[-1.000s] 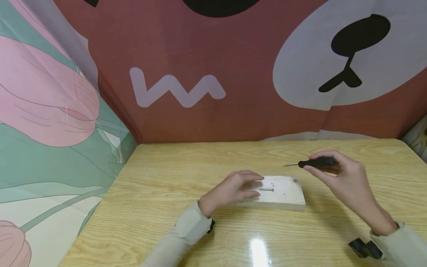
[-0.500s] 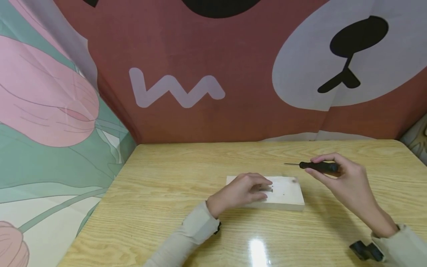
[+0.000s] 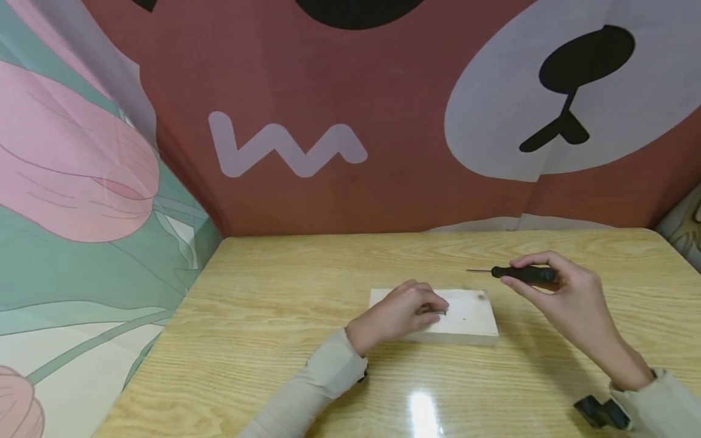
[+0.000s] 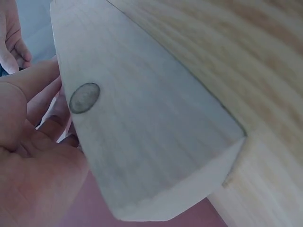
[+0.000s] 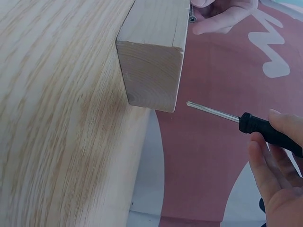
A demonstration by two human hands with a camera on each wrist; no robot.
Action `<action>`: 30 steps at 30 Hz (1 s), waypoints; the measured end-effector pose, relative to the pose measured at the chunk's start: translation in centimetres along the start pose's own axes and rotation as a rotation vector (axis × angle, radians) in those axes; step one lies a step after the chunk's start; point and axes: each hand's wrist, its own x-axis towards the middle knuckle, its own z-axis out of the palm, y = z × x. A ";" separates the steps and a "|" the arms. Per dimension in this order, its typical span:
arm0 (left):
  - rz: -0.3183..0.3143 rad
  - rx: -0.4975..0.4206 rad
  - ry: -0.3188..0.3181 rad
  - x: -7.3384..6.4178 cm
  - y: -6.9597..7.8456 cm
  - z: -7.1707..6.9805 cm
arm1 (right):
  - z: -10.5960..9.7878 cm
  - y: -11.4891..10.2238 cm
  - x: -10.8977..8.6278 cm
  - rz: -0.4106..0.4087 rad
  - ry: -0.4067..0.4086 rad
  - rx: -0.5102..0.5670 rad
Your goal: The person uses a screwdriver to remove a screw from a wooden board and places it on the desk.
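Observation:
A pale wooden block [image 3: 471,316] lies on the table. On its top face is a small screw [image 3: 444,312], mostly covered by the fingers of my left hand [image 3: 402,311], which pinch it from the left. The right wrist view shows the screw's cross-slotted head [image 5: 192,19] sticking out beside the fingertips. My right hand [image 3: 572,292] holds a black-handled screwdriver [image 3: 523,274] in the air to the right of the block and above it. Its thin metal shaft [image 5: 213,111] points left, with the tip apart from the block.
The wood-grain table [image 3: 246,340] spreads around the block. Behind it hangs a red-brown cloth [image 3: 328,201] with a cartoon print, and a flower-print cloth [image 3: 76,158] is at the left. A dark knot [image 4: 85,98] marks the block's side in the left wrist view.
My left hand has moved slightly right over the block, and its fingers have closed on the screw. My right hand and the screwdriver have barely moved.

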 end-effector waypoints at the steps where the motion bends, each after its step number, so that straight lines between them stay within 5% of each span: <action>1: -0.010 -0.003 -0.001 0.0 0.0 0.0 | 0.0 0.0 0.0 0.001 0.000 0.001; 17: -0.066 0.016 -0.009 0.4 0.2 -0.2 | -0.1 0.1 0.0 0.010 0.004 -0.005; 30: -0.123 -0.004 0.068 0.2 -1.0 -1.2 | -0.9 1.7 -0.1 0.172 -0.099 0.017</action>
